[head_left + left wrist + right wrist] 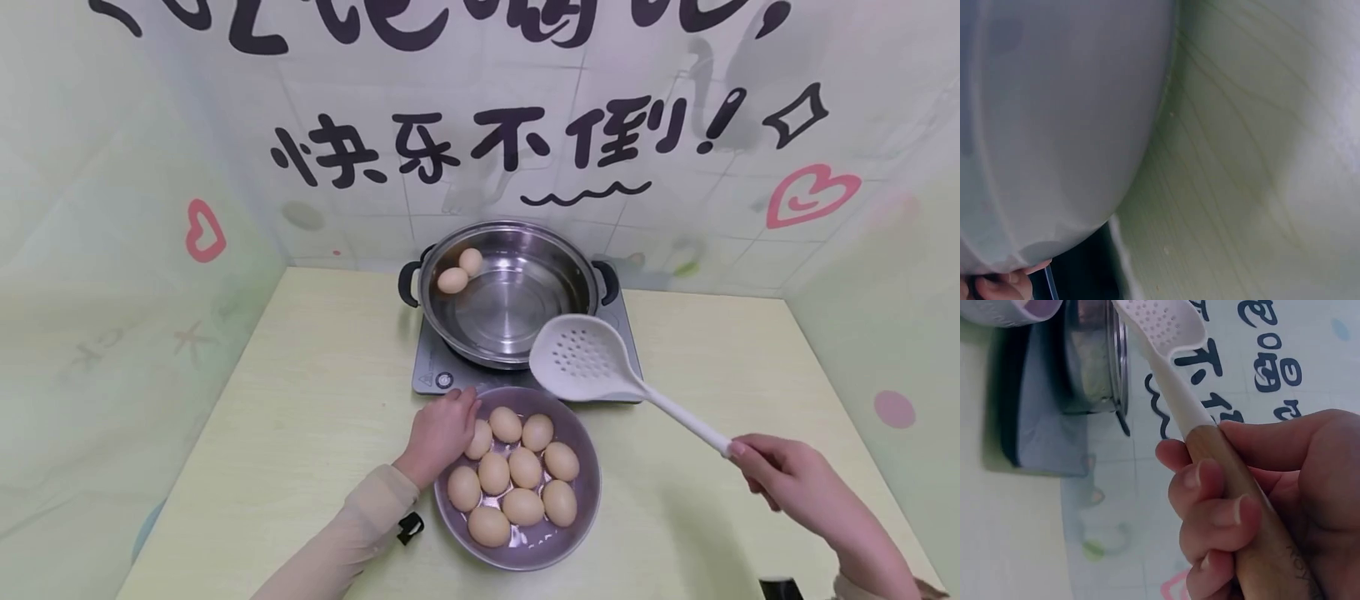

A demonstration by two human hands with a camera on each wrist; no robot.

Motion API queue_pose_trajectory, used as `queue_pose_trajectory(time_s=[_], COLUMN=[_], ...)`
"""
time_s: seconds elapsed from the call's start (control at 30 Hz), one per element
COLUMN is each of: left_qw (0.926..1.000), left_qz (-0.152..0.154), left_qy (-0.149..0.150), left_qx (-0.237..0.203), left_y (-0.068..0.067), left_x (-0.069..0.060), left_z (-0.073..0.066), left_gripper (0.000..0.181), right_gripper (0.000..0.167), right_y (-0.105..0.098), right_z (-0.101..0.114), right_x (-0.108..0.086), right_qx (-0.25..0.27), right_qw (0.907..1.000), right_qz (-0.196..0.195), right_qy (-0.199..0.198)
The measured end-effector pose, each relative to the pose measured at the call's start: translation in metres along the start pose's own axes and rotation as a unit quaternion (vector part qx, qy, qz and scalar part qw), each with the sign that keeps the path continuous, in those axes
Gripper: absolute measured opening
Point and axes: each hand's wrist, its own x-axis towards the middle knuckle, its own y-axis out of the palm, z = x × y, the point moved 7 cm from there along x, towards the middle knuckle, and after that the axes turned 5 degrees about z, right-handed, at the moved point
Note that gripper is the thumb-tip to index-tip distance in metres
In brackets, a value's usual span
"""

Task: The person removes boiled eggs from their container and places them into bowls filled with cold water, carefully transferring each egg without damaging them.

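Note:
A purple bowl (588, 500) with several brown eggs (524, 468) in it stands on the table in front of the cooker. My left hand (444, 435) grips the far left part of its rim. In the left wrist view the bowl's outer wall (1079, 112) fills the left side, with fingertips (1007, 285) against its edge. My right hand (798, 483) holds a white skimmer (581, 358) up, its perforated head in front of the pot's near right rim. The right wrist view shows the fingers curled round its wooden handle (1229, 469).
A steel pot (506, 312) with black side handles sits on a flat electric cooker (468, 379). Two eggs (453, 281) lie at its left inside. Behind is a printed wall sheet (487, 192); the pale table (315, 400) extends to both sides.

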Motion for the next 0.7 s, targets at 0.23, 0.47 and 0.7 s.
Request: queue_pose_trajectory(time_s=[0.23,0.47,0.7], left_qw=[1.0000,1.0000,1.0000], left_qz=[-0.004,-0.002,-0.002], left_qy=[0.000,0.000,-0.006], left_qx=[0.001,-0.001,-0.005], left_y=[-0.001,-0.001,0.001], left_x=[0.000,0.000,0.000], left_z=[0.000,-0.001,0.001], left_gripper=[0.011,0.011,0.012], right_gripper=[0.026,0.029,0.020], right_y=[-0.010,-0.005,0.013], right_z=[0.039,0.075,0.096], right_x=[0.043,0.086,0.120], right_qx=[-0.018,-0.073,-0.086], right_qw=[0.9991,0.9939,0.9884], right_qz=[-0.028,-0.076,-0.117], right_qy=[-0.025,-0.030,-0.046])
